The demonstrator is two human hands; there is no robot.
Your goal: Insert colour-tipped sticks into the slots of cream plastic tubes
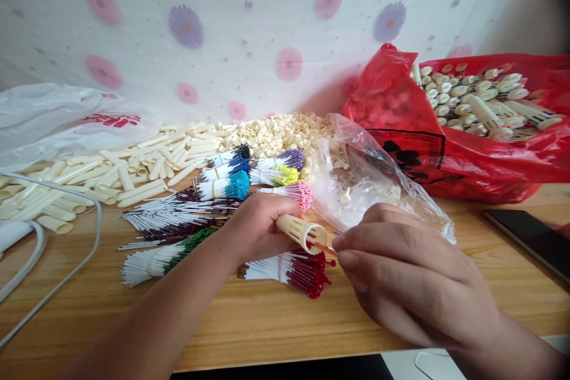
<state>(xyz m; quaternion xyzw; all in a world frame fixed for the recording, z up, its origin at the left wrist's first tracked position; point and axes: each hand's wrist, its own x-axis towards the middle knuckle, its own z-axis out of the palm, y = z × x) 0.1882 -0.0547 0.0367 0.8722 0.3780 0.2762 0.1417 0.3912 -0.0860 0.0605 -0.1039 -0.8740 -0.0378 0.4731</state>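
Observation:
My left hand (260, 222) is closed around a cream slotted pen barrel (294, 229), its round open end turned toward my right hand. Between thumb and fingertips, my right hand (414, 273) pinches a thin orange-red pen refill (328, 250), which reaches into that open end. Just below the barrel lies a banded bundle of dark red-tipped refills (285, 270). A green-tipped bundle (167, 258) rests under my left forearm. Behind my left hand are pink (298, 193), teal (229, 186), yellow (278, 176) and purple (285, 160) bundles, plus loose dark-tipped refills (173, 214).
Cream tubes (142, 169) are heaped at left, beside a white cable (95, 231). Small slotted cream pieces (285, 133) pile up at the back. A clear bag (365, 178) and a red bag (401, 124) of assembled pens stand right, near a phone (534, 237).

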